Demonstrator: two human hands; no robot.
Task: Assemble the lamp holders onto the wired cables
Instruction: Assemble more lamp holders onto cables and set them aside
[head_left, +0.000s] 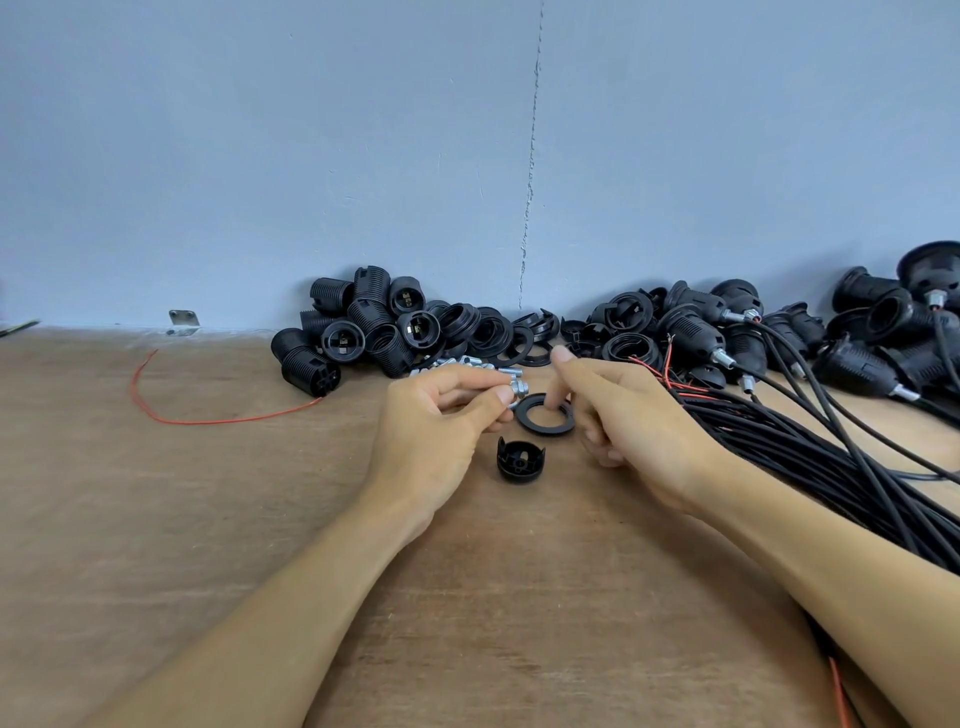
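Grip of left hand (436, 415) pinches one bolt (519, 387); right grip (623, 410), loosely spread, touches one ring (531, 424).

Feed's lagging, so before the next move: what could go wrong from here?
The left hand only pinches the small metal fitting at its fingertips; it could drop among the loose fittings. The right hand, one finger in the black ring, might flick it toward the cable bundle.
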